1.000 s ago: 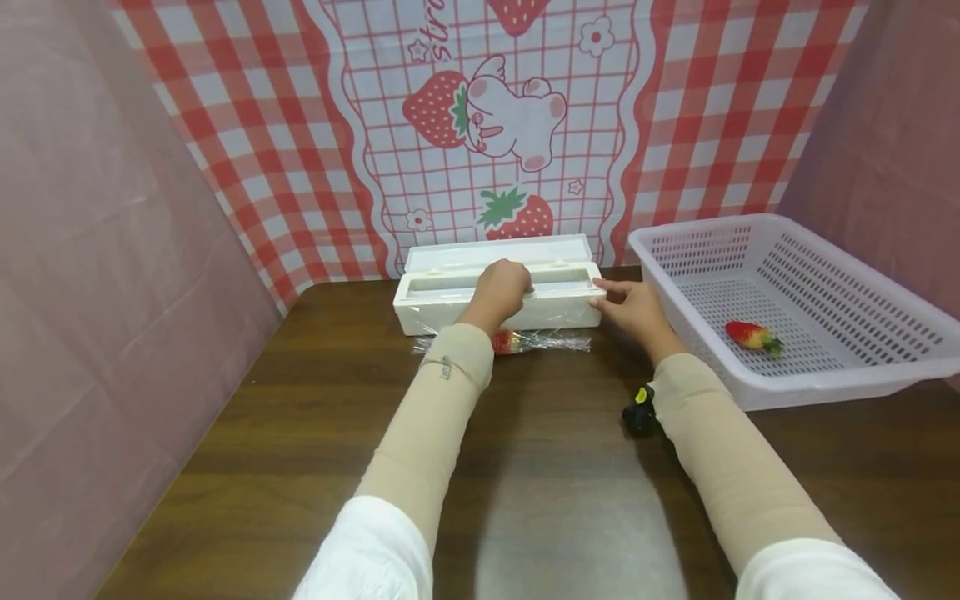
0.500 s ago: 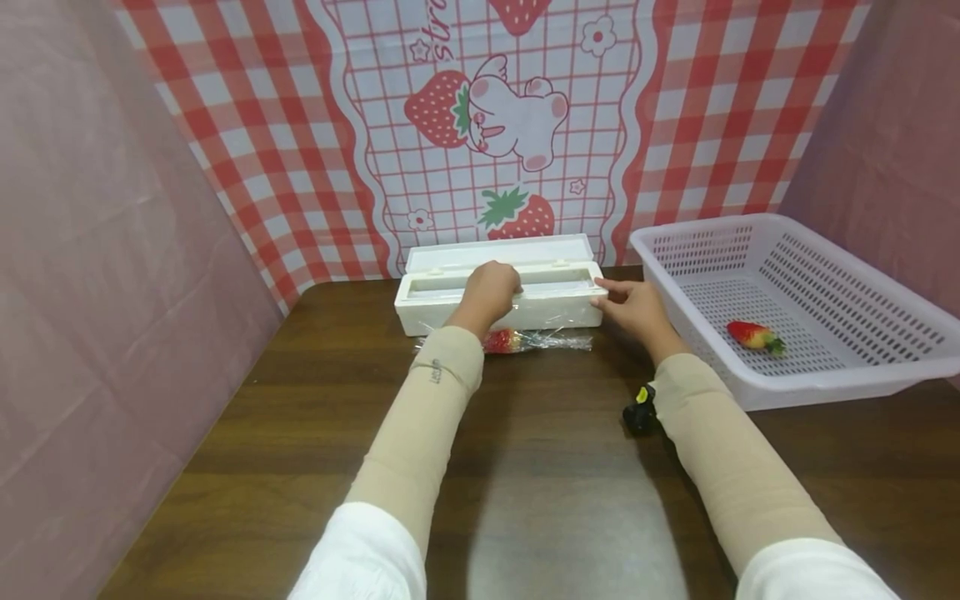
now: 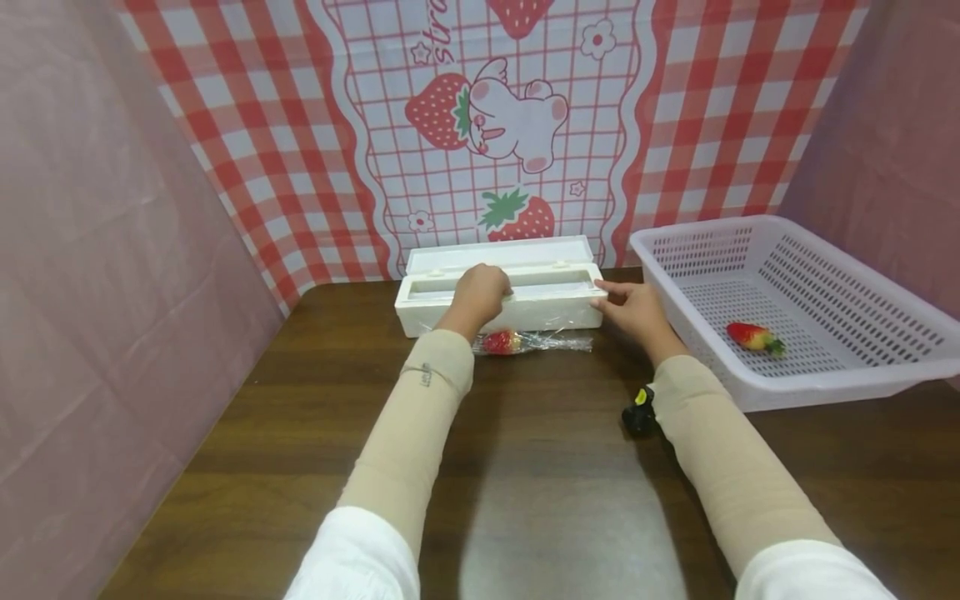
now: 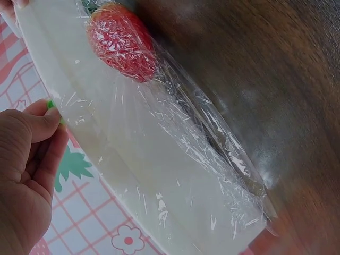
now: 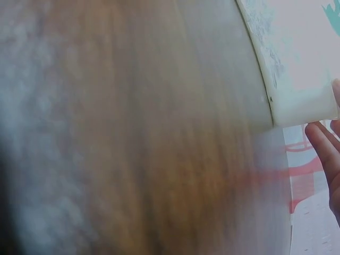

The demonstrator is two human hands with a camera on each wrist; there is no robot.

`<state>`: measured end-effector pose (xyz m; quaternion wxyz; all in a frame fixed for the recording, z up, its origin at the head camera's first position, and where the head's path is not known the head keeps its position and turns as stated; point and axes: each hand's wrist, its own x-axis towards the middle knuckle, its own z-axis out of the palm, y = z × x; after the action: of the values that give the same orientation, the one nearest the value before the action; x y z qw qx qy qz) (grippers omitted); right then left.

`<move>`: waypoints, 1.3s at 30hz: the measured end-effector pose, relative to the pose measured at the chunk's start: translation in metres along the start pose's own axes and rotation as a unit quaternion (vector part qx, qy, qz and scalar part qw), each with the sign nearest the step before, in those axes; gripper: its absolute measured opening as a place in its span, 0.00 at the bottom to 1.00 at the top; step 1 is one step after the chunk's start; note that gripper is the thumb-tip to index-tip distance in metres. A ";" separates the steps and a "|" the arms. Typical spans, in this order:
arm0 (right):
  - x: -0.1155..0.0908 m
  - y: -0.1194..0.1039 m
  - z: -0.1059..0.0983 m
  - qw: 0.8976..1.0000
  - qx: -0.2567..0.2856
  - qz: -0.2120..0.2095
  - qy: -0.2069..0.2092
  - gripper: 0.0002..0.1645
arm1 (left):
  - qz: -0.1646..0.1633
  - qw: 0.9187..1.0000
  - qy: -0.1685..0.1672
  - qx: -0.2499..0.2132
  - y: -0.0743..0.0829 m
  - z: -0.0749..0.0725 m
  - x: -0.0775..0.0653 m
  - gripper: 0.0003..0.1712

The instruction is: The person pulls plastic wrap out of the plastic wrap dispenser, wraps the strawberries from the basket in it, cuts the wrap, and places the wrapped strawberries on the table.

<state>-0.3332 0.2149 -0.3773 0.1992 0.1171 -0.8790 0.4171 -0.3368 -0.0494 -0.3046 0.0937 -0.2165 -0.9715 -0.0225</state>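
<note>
A long white cling film dispenser (image 3: 517, 315) stands at the back of the table with its lid (image 3: 498, 252) tipped back. My left hand (image 3: 480, 293) is at its front top edge. In the left wrist view, thumb and fingers pinch a small green slide cutter (image 4: 51, 104), mostly hidden by the fingertips. My right hand (image 3: 636, 315) grips the dispenser's right end, seen also in the right wrist view. Clear film (image 4: 154, 175) hangs down the front wall, running to a film-wrapped strawberry (image 4: 121, 42) that lies on the table against the dispenser.
To the right stands a white perforated plastic basket (image 3: 795, 387) with one unwrapped strawberry (image 3: 753, 337) in it. A checked strawberry-print cloth (image 3: 300, 150) hangs behind the dispenser. Pink cloth (image 3: 112, 250) closes off the left side of the wooden table (image 3: 315, 400).
My left hand has slid leftward along the dispenser's front edge, uncovering more of the wrapped strawberry. The right hand keeps its grip on the right end.
</note>
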 end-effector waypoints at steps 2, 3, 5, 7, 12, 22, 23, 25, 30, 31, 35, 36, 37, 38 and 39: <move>0.000 -0.001 0.001 1.000 -0.004 0.000 0.002 0.24 | 0.000 1.000 0.003 -0.001 -0.002 0.000 -0.001 0.10; 0.000 -0.001 0.002 1.000 -0.006 0.000 0.003 0.24 | -0.001 1.000 0.005 -0.001 -0.002 0.000 -0.002 0.09; 0.000 -0.001 0.003 1.000 -0.009 0.000 0.005 0.24 | -0.002 1.000 0.008 -0.001 -0.004 0.000 -0.003 0.09; -0.001 -0.002 0.003 1.000 -0.008 0.000 0.004 0.24 | -0.004 1.000 0.009 -0.003 -0.007 0.001 -0.004 0.08; -0.001 -0.003 0.004 1.000 -0.006 0.003 0.000 0.24 | -0.010 1.000 0.004 -0.008 -0.011 0.002 -0.006 0.09; 0.000 -0.005 0.002 1.000 -0.006 0.011 0.004 0.24 | -0.013 1.000 0.014 -0.007 -0.019 -0.001 -0.008 0.09; 0.000 -0.005 0.002 1.000 -0.007 0.009 0.006 0.24 | -0.014 1.000 0.014 -0.007 -0.020 -0.001 -0.008 0.10; 0.000 -0.004 0.002 1.000 -0.009 0.006 0.008 0.23 | -0.016 1.000 0.014 -0.002 -0.023 -0.001 -0.010 0.10; -0.001 -0.002 0.002 1.000 -0.007 0.010 0.007 0.24 | -0.019 1.000 0.011 0.006 -0.030 -0.001 -0.013 0.10; -0.001 -0.002 0.002 1.000 -0.006 0.013 0.007 0.24 | -0.020 1.000 0.011 0.005 -0.031 -0.001 -0.014 0.10; -0.001 -0.002 0.002 1.000 -0.003 0.017 0.008 0.24 | -0.025 1.000 0.009 0.001 -0.034 -0.003 -0.017 0.10; -0.001 -0.002 0.002 1.000 -0.002 0.015 0.008 0.24 | -0.025 1.000 0.010 0.001 -0.035 -0.003 -0.017 0.10; -0.001 -0.002 0.002 1.000 -0.001 0.014 0.009 0.24 | -0.027 1.000 0.010 0.001 -0.036 -0.004 -0.018 0.10; -0.002 -0.002 0.002 1.000 0.001 0.012 0.010 0.24 | -0.028 1.000 0.010 0.001 -0.037 -0.004 -0.019 0.10; -0.002 -0.003 0.002 1.000 0.002 0.009 0.011 0.24 | -0.029 1.000 0.010 0.001 -0.038 -0.004 -0.020 0.10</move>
<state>-0.3312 0.2117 -0.3776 0.2049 0.1046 -0.8768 0.4222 -0.3349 -0.0927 -0.3041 0.1030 -0.1877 -0.9764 -0.0264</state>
